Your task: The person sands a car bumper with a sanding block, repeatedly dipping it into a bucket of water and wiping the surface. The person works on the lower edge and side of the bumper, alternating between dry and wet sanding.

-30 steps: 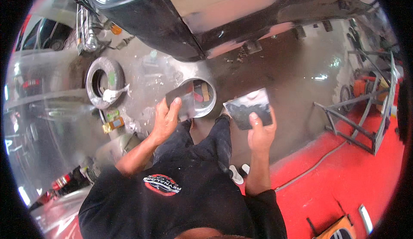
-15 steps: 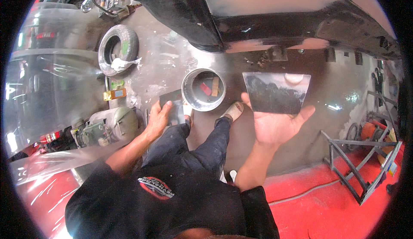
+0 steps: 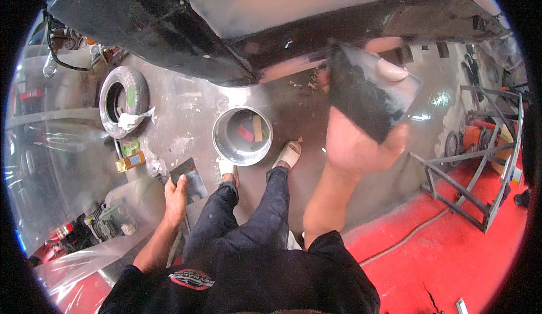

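My right hand (image 3: 353,144) is raised at right centre, gripping a dark, glossy flat sheet (image 3: 361,96) that looks like wet sandpaper. The sheet lies over the palm, with a fingertip curled over its far edge. Motion blurs this hand a little. Low at the left, my left hand (image 3: 175,198) pinches a second dark sheet (image 3: 195,179) between thumb and fingers, beside my leg. A round metal bucket (image 3: 219,140) stands on the floor in front of my feet. Inside it are a red block (image 3: 246,132) and a tan block (image 3: 258,128).
A dark car body panel (image 3: 316,26) with pale patches spans the top, just beyond my right hand. At left are a tyre (image 3: 136,82), clear plastic sheeting (image 3: 53,161) and a compressor (image 3: 107,221). A metal frame (image 3: 457,187) stands at right, near a hose (image 3: 415,233).
My right hand has lifted toward the car panel, tilting its sheet. The left hand has shifted down and left with its sheet. The whole view has turned somewhat.
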Available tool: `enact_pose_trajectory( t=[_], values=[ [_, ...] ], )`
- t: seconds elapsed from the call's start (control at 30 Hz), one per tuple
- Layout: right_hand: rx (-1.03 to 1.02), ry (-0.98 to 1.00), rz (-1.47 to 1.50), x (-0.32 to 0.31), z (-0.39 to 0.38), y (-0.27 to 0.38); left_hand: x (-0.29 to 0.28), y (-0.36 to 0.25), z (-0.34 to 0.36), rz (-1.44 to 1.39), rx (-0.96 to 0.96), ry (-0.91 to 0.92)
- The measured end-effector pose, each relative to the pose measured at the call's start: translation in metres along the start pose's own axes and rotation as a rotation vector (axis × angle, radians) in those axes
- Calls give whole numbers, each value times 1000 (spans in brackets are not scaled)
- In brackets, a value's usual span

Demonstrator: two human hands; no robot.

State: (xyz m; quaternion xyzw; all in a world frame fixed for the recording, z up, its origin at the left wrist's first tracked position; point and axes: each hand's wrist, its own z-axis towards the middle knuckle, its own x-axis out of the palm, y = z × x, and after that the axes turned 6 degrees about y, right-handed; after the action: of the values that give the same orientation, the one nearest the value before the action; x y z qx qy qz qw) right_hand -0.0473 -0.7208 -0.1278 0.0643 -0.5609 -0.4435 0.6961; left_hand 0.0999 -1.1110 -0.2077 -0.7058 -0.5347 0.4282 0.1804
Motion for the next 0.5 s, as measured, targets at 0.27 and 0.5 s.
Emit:
enact_pose_trajectory(
  t=[0.27,0.5],
  values=[
    [-813,259,-1341,18,37,-56,-4,21,11,133,-25,-100],
    [-893,273,-1341,32,64,-82,-2,24,7,43,-53,-77]
  ],
)
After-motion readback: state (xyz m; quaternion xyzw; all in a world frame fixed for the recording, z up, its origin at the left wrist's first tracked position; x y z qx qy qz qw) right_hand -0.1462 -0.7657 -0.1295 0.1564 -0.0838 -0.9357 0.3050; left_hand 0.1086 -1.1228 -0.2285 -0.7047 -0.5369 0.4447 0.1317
